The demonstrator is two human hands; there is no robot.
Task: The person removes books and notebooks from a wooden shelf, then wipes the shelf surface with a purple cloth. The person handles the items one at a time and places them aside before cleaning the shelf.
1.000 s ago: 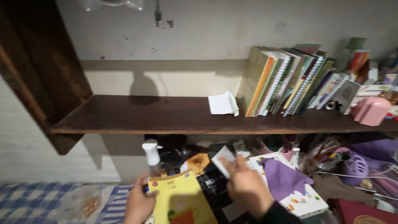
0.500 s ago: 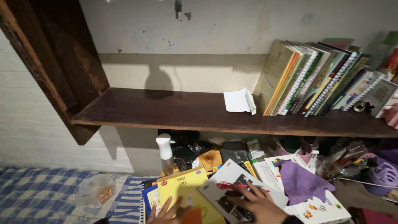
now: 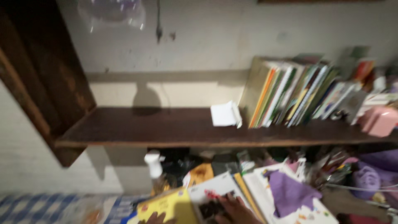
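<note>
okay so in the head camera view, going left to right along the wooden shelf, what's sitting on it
Dark wooden side panel → bare stretch of the wooden shelf → small white folded paper → leaning row of books → pink box at the far right.

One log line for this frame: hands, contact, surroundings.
left hand: on yellow book | right hand: flat on white book | above: wooden shelf, row of books | image: blurred
</note>
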